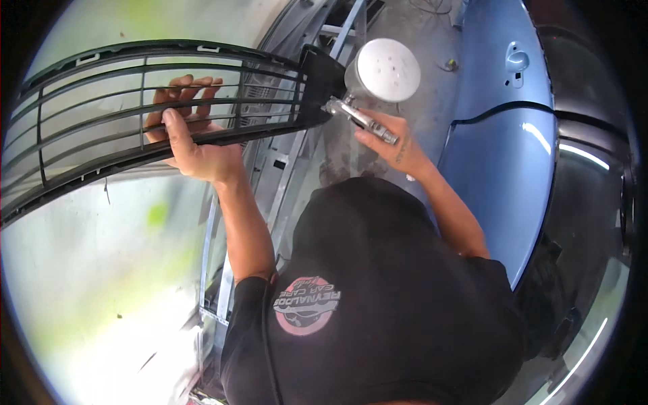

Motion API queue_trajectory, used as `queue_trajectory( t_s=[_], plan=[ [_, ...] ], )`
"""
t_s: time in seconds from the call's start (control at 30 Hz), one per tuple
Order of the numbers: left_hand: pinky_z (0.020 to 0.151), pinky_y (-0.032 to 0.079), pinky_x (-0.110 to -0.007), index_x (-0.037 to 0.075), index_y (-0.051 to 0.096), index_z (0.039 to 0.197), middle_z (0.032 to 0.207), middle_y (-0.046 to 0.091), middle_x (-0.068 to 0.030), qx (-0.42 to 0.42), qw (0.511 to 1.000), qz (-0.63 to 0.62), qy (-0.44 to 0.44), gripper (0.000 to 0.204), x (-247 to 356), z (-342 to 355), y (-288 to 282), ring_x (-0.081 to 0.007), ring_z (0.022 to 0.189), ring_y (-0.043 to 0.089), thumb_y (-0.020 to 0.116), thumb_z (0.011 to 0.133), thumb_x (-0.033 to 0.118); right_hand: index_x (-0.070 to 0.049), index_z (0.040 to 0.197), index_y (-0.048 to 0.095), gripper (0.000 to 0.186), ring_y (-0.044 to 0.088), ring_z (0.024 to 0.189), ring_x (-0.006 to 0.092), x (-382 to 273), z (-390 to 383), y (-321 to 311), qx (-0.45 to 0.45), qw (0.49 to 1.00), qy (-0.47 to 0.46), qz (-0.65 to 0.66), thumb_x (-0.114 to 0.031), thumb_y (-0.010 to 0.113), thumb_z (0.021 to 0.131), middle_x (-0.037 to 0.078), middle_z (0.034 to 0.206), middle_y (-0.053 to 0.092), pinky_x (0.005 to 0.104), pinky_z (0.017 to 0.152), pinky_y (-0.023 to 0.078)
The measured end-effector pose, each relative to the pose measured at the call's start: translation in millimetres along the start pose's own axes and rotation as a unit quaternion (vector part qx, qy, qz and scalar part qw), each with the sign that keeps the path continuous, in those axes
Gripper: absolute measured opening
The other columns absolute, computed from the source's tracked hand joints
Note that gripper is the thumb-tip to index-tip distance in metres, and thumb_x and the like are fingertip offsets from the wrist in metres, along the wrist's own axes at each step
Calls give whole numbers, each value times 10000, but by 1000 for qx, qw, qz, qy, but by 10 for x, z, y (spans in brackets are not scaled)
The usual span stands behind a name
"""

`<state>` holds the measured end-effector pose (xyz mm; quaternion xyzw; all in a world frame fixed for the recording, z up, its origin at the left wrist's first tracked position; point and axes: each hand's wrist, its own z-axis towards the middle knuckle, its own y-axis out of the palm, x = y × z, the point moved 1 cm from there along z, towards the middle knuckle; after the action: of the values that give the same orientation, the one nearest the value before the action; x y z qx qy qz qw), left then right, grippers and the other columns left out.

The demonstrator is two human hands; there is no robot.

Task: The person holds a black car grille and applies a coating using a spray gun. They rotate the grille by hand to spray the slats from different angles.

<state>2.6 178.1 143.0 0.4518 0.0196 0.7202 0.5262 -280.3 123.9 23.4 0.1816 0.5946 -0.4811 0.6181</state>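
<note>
My left hand [202, 152] grips a long black plastic car grille [322, 84] by its lower edge. The thumb lies on the near side, and the fingers show through the slats behind. Stretching to the left rim of the view, the grille is held up at a slant. My right hand [398, 143] is wrapped round a silver spray gun [368, 123] with a round, pale-topped cup [388, 69] standing above it. The gun's front end is close to the solid right end of the grille; I cannot tell whether they touch.
Below the grille stands a metal rack [287, 182] with dark parts on it. A pale, shiny sheet-like surface [115, 256] fills the left side. On the right is a blue car door panel [503, 175], with dark glossy bodywork [594, 185] beyond. A cable [432, 8] lies on the grey floor [435, 64].
</note>
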Motion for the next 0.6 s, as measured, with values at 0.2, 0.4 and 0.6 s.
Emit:
queue_trajectory(
  t_s=[0.2,0.4,0.6],
  plan=[
    [939,523,-653,38,543,1274,1198,627,-207,-12,999,48,9,364,157,-65,-158,-385,1065,637,521,1022,300,-2,1107,679,368,505,697,111,2,106,61,-88,990,112,4,-342,716,969,31,727,569,319,667,451],
    [879,561,-625,6,521,1234,1164,621,-248,6,997,71,25,335,221,-167,-151,-390,988,662,523,1021,264,-7,1056,678,372,512,717,118,94,132,220,-111,988,107,21,-363,721,962,41,728,572,335,681,453],
    [839,585,-603,-12,506,1248,1147,619,-274,25,997,66,35,347,186,-224,-106,-393,942,677,522,1017,246,-9,1091,694,390,538,726,135,116,224,271,-135,984,115,8,-375,726,959,49,768,623,347,696,471]
  ],
)
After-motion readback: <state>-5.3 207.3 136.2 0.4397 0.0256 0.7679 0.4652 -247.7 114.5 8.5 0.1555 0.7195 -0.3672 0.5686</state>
